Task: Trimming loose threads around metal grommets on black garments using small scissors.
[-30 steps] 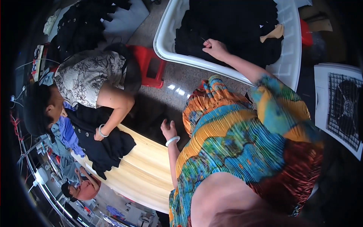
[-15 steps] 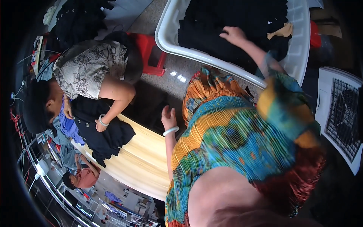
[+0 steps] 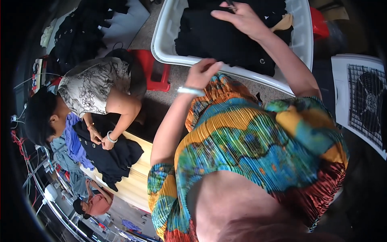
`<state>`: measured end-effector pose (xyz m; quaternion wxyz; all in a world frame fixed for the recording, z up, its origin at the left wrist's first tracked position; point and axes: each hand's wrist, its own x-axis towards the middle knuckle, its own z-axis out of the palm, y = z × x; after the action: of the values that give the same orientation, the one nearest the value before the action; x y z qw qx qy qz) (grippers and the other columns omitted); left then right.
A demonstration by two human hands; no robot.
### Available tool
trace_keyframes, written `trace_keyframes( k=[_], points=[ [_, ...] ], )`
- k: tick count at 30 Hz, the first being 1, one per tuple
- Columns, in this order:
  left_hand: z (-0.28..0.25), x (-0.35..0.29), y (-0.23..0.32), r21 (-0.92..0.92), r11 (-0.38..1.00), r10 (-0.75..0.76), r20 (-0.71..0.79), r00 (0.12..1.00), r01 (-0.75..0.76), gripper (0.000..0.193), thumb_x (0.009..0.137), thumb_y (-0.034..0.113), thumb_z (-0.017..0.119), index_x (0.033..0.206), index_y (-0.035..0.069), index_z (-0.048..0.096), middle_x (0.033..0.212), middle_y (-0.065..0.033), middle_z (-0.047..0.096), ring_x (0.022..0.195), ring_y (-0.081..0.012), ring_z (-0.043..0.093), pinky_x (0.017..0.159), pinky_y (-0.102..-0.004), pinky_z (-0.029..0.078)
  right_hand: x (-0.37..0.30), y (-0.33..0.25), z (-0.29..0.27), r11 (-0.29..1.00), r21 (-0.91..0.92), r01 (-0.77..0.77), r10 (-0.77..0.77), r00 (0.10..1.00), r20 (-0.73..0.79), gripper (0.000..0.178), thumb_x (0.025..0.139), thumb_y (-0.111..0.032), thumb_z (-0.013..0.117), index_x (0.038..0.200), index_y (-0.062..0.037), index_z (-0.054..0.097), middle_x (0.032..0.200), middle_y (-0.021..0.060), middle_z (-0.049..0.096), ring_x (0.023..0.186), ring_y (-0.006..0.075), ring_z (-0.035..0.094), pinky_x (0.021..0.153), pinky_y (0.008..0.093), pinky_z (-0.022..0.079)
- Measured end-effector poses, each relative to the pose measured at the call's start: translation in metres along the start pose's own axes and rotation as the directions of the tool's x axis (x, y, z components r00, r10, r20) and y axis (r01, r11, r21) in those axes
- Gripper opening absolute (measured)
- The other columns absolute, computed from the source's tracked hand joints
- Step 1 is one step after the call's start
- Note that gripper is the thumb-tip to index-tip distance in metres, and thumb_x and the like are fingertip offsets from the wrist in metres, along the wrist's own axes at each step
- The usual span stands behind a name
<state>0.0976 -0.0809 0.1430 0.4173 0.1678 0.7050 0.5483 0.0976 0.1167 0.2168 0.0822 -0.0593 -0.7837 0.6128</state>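
My right hand [image 3: 248, 22] is over the white plastic bin [image 3: 161, 47], above a heap of black cloth [image 3: 225, 38]. A small dark tool [image 3: 231, 5] with a glint of metal is in its fingers; its exact kind is hard to make out. The thumb points left, apart from the tool. My left hand [image 3: 199, 74] hovers by the bin's near rim, thumb and fingers apart, with nothing seen in it. A pale bangle circles that wrist. Metal eyelets show on the black cloth, and a tan piece [image 3: 284, 23] lies at its right side.
At left, a co-worker [image 3: 94, 82] bends over a black garment [image 3: 113, 155] on a pale wooden table [image 3: 139, 181]. A red stool [image 3: 155, 76] stands between that person and the bin. More black garments [image 3: 76, 36] lie at the upper left. A fan [image 3: 365, 97] stands at right.
My left hand has moved up and forward to the bin's near rim. My right hand has moved farther over the bin, and a dark tool now shows in it. The view has shifted slightly.
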Motion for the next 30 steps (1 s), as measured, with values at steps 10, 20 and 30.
trace_keyframes(
  k=[10,20,30],
  points=[
    [-0.010,0.015,-0.007,-0.578,0.810,-0.238,-0.167,0.957,0.101,0.034,0.077,0.016,0.060,0.106,0.002,0.049,0.095,-0.0078,0.057,0.079,-0.0195,0.058,0.059,-0.0288,0.051,0.008,0.048,-0.016,0.998,-0.066,0.021,-0.031,0.988,-0.150,0.011,0.077,-0.011,0.059,0.081,-0.0014,0.055,0.065,-0.0048,0.050,0.060,0.0016,0.043,0.057,0.0176,0.038],
    [-0.042,-0.016,-0.012,-0.635,0.770,-0.159,-0.293,0.943,-0.067,0.026,0.081,0.018,0.054,0.099,0.000,0.050,0.085,-0.0104,0.060,0.067,-0.0194,0.060,0.054,-0.0271,0.050,-0.106,0.186,-0.017,0.889,-0.331,-0.317,0.335,0.942,-0.004,0.042,0.064,-0.006,0.054,0.106,-0.0065,0.052,0.107,0.0057,0.055,0.100,0.0177,0.051,0.086,0.0259,0.039],
    [-0.064,-0.008,0.014,-0.757,0.645,-0.112,-0.234,0.966,-0.109,0.027,0.082,0.021,0.052,0.095,-0.003,0.051,0.084,-0.0129,0.060,0.068,-0.0222,0.060,0.062,-0.0325,0.051,-0.091,0.233,-0.024,0.782,-0.425,-0.456,0.432,0.888,-0.158,0.018,0.069,-0.014,0.058,0.085,-0.0056,0.059,0.076,0.0096,0.061,0.072,0.0237,0.059,0.066,0.0315,0.045]
  ],
)
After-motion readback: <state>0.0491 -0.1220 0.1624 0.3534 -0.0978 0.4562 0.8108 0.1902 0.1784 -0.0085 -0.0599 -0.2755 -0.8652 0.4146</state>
